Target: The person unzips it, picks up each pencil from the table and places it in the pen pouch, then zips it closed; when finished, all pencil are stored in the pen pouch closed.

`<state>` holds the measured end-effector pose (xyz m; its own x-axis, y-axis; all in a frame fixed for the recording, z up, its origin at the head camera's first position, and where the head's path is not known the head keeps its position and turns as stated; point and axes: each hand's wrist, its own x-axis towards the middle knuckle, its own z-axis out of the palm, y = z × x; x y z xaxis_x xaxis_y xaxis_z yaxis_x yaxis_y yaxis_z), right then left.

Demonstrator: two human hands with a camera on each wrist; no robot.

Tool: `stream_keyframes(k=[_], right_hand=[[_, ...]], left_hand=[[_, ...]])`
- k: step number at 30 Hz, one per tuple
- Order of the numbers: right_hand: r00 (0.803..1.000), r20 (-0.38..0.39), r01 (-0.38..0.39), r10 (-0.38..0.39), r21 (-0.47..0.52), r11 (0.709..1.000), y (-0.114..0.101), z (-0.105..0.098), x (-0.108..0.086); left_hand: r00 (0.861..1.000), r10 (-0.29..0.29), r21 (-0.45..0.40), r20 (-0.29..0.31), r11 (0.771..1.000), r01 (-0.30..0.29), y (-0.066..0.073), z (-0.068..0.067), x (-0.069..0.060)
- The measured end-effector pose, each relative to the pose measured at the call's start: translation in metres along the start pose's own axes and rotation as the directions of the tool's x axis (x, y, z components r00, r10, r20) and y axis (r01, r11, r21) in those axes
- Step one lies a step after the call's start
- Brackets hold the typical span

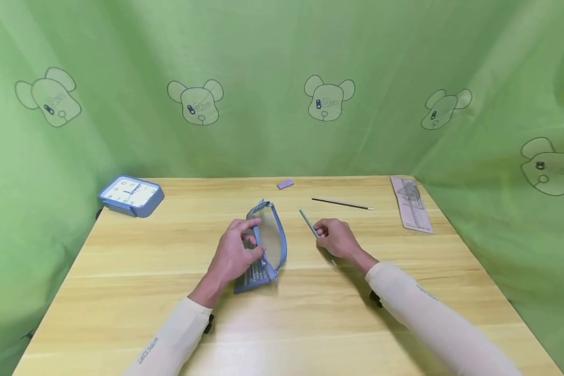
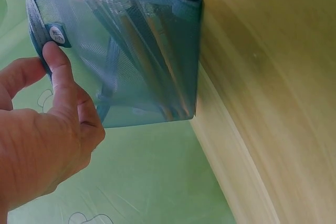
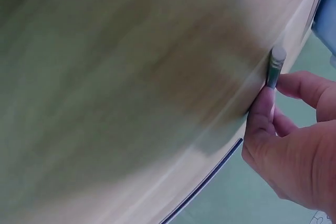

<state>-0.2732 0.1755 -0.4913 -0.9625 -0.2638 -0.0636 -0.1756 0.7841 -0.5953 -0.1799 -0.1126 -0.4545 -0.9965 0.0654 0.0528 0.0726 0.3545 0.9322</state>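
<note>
A blue mesh zip pencil case stands on the table with its zipped mouth gaping. My left hand pinches the rim of that mouth between thumb and fingers. Through the mesh in the left wrist view, several pencils lean inside the case. To the right of the case, my right hand pinches a green pencil low over the table. Its eraser end points toward the camera in the right wrist view. Whether the pencil touches the wood I cannot tell.
A dark pencil lies behind my right hand. Farther back is a purple eraser. A blue clock sits at the back left, and a pink pack with clear rulers at the back right. Green curtain encloses the table.
</note>
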Motion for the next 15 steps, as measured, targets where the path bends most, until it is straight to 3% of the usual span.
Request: stream_keyframes(k=[9,15], right_hand=[[0.998,-0.027,-0.06,0.061,0.042,0.997,0.0009,-0.0007,0.0003],[0.991,-0.024,-0.128,0.133,0.143,0.981,0.0004,0.0005,-0.0027]], left_hand=[[1.0,0.006,0.002,-0.001,1.0,-0.006,-0.0007,0.0006,0.0013],[1.0,0.005,0.002,-0.006,1.0,-0.005,-0.0006,0.0002,0.0017]])
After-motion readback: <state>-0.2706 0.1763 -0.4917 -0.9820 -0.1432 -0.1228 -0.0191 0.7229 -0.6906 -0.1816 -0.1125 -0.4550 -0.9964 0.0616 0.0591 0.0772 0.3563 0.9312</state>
